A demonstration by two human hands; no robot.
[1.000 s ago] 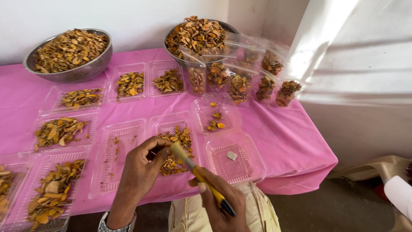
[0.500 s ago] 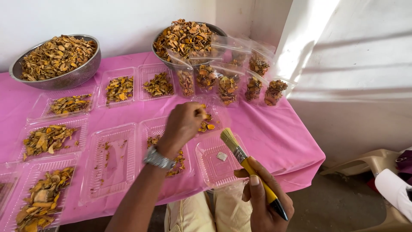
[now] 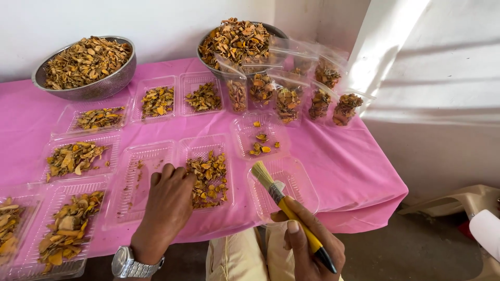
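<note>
Pink-covered table: its near edge runs just above our lap, and its right corner drops off near a beige plastic chair. A white wall closes the far side. Open cloth shows mostly at the right, between the trays and the table's right edge; elsewhere the trays sit nearly edge to edge.

Containers: a steel colander at far left and a second steel bowl at far centre are both heaped with dried orange-brown chips. A cluster of clear bags just right of and in front of that bowl holds the same chips. Clear plastic trays are spread across the cloth. Most have a thin layer of chips. The tray under our left wrist has only crumbs. The small tray right of centre has a few pieces. The tray nearest our right hand looks almost bare.

Our left hand lies palm down, fingers curled onto the left rim of the centre tray, touching its chips; whether any are pinched, we cannot tell. There is a steel watch on that wrist.

Our right hand is closed around the yellow handle of a paintbrush. Its bristles are tilted up-left, over the near-left corner of the almost bare tray, just right of the centre tray.
</note>
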